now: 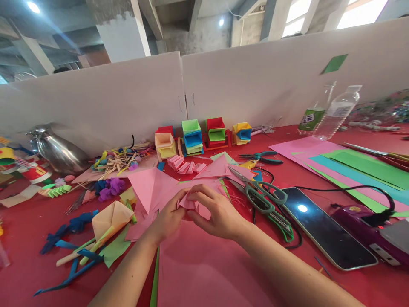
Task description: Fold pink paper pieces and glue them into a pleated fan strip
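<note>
A small folded piece of pink paper (189, 202) is pinched between my two hands, over a large pink sheet (211, 264). My left hand (171, 217) closes on its left side. The thumb and fingers of my right hand (217, 211) curl around its right side and cover part of it. Just beyond my hands lie creased pink paper pieces (150, 187) and several small pink folded strips (183, 165). Right of my right hand rest green-handled scissors (260, 194), partly over a green box cutter (281, 224).
Coloured paper boxes (193, 136) stand along the white partition (128, 98). At right are a phone (329, 230), a purple power strip (361, 230) with a black cable, stacked coloured paper (358, 166), pliers (263, 157) and plastic bottles (338, 113). Paper scraps and a steel jug (59, 149) occupy the left.
</note>
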Tool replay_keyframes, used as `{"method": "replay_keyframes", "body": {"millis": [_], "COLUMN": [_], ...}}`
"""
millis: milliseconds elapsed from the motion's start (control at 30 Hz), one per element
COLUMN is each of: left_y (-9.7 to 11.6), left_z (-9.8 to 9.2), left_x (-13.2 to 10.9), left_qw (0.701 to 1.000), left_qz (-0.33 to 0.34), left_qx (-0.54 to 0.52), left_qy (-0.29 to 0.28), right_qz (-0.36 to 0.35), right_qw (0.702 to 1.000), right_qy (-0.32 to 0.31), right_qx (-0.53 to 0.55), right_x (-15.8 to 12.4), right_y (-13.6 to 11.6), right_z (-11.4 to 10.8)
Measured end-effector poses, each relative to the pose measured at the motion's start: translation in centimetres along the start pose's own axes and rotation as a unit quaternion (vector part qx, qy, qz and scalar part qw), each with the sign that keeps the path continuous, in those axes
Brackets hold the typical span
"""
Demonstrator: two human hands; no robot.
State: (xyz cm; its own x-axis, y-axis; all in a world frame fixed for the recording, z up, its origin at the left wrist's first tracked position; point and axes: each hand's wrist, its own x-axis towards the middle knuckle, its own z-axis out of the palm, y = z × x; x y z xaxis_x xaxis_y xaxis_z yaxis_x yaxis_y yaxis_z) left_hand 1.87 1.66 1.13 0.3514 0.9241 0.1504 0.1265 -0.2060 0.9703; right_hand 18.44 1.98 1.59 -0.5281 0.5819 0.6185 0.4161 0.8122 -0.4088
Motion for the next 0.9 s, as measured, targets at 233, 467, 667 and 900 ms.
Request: {"method": "replay_keyframes", "body": {"millis": [233,467,667,900], "left_y": [-0.2,-0.6,0.0,0.2], "left_z": [-1.0,-1.1,-1.2,-0.7], "left_x": [-0.5,0.0,-0.3,-0.4], "left_qw": [0.980,0.956,0.937,0.938], "left_qz": [-0.035,-0.093,-0.134,-0.134], "left_qx": [-0.166,-0.249,-0.290,-0.291], "left_qy": [-0.101,-0.123,-0.140,-0.132], "right_qz": [0.000,0.049,0.065,0.078], "right_qw": [0.999,0.988,0.979,0.975], "right_qy": [-0.017,0.020,0.028,0.025], "right_qx": [0.040,0.148,0.190,0.205], "right_x": [0.1,0.2,0.2,0.2], "right_y": [0.0,1.0,1.5,1.1], "right_z": [-0.9,-0.7,-0.4,-0.7]}}
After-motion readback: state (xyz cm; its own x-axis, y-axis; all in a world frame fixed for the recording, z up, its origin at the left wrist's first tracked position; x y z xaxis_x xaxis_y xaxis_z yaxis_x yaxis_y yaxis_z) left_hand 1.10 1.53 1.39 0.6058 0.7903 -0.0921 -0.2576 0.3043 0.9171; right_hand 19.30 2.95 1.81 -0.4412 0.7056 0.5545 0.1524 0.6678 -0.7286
